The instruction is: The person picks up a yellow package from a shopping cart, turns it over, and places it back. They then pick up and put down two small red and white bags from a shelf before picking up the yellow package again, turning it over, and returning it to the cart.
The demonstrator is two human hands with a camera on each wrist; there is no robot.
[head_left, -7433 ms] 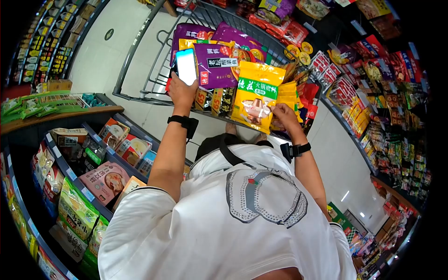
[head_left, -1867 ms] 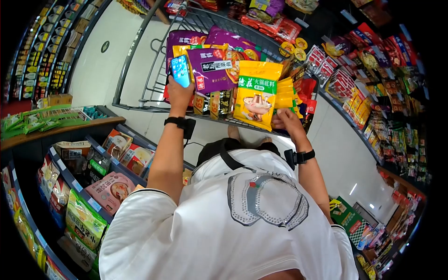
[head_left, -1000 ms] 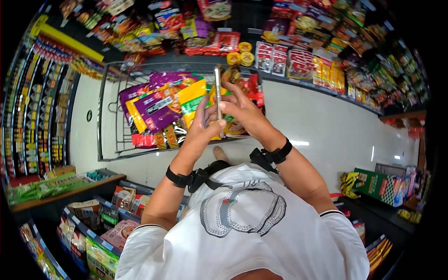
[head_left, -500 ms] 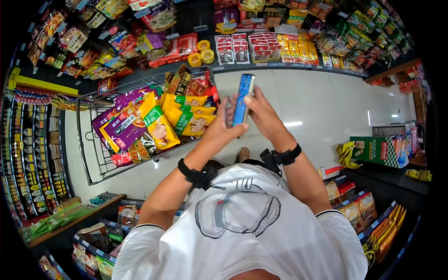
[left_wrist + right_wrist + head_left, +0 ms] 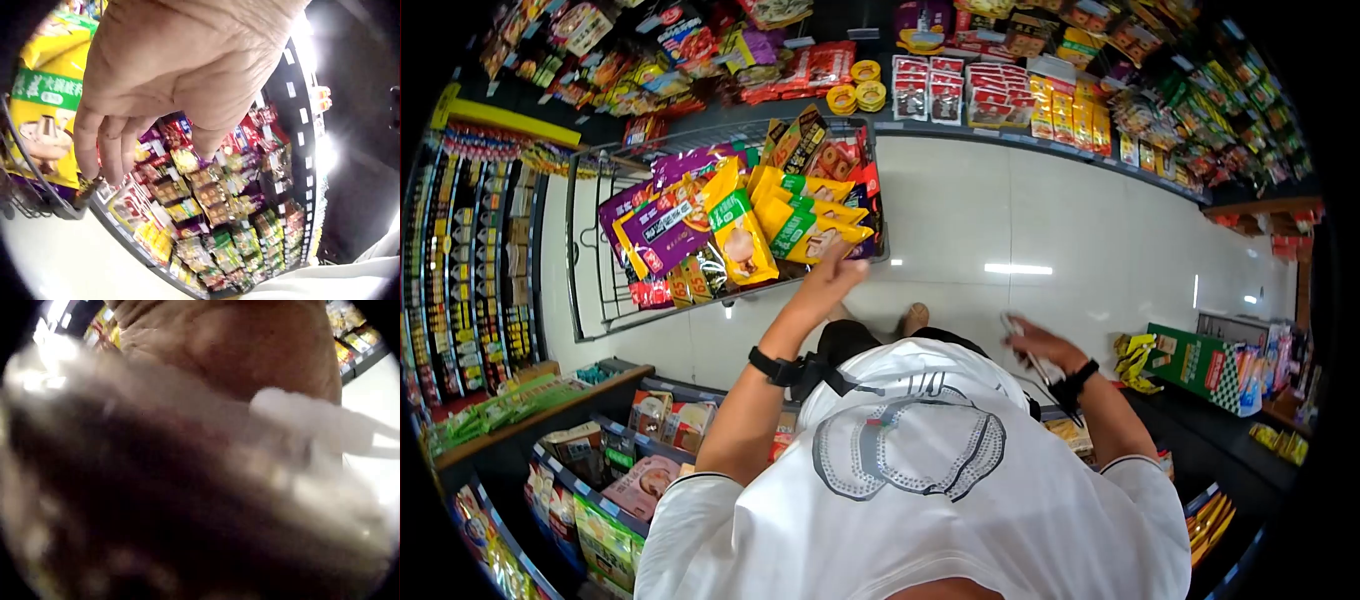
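My left hand (image 5: 825, 285) is at the near right corner of the shopping cart (image 5: 572, 255), overlapping a yellow hotpot-base packet (image 5: 800, 240) in the head view. In the left wrist view its fingers hang loosely bent, the thumb apart, nothing between them. A larger yellow packet (image 5: 745, 250) leans over purple packets (image 5: 660, 230) in the cart. Low on the right, my blurred right hand (image 5: 1050, 348) holds a phone (image 5: 156, 487), seen nearly edge-on in the head view. A white cable plug (image 5: 300, 415) sits at the phone in the right wrist view.
Shelves of packets (image 5: 990, 95) curve behind the cart. A shelf of bags (image 5: 610, 530) stands at lower left, bottle shelves (image 5: 475, 260) farther left. On the right, a green box (image 5: 1195, 365) stands on a dark ledge. Pale tiled floor (image 5: 960, 210) lies between.
The two hands, together around the phone half a second ago, have separated. The right has carried the phone down and right; the left has moved left to the cart's corner.
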